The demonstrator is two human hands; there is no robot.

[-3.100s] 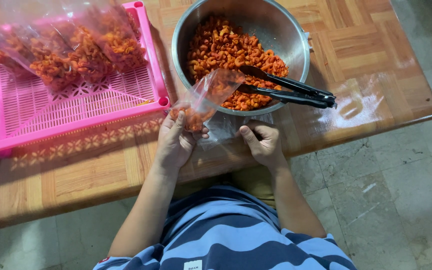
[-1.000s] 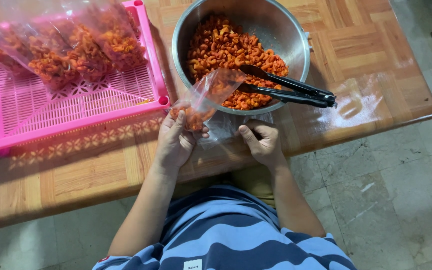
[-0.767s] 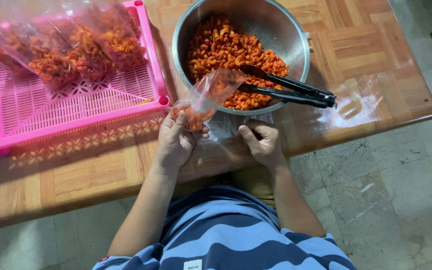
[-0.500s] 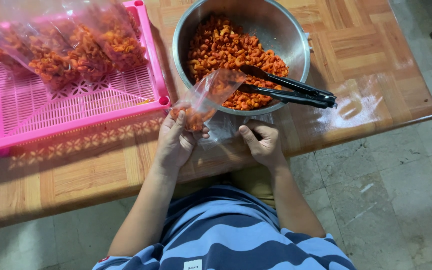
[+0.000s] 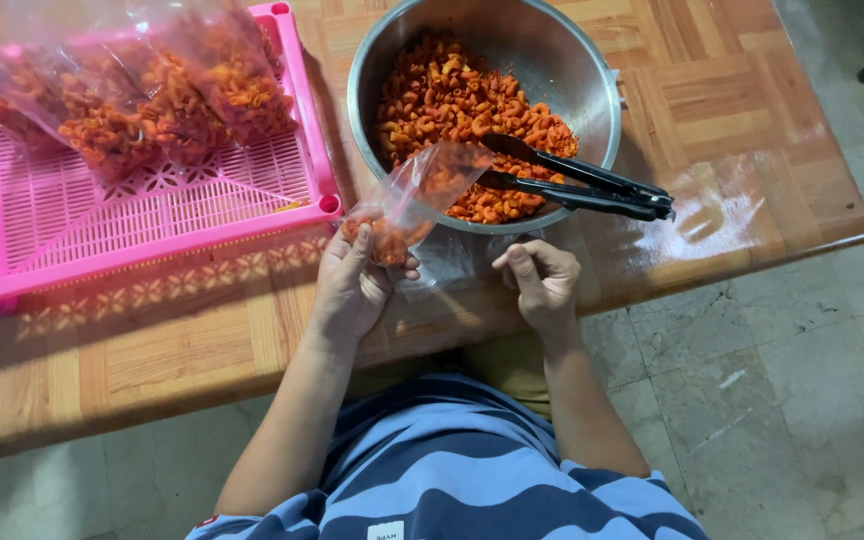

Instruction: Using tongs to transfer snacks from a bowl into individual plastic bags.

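Left hand grips a clear bag of orange macaroni, long axis slanting up-right, mouth over the steel bowl rim. Right hand, fingers curled and empty, sits just below black tongs, nearer them.

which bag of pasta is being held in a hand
The small clear bag in the left hand, by the bowl; the other bags lie in the pink tray.

We seem to be in a home kitchen — parquet-topped wooden table, tiled floor, steel bowl of orange pasta.
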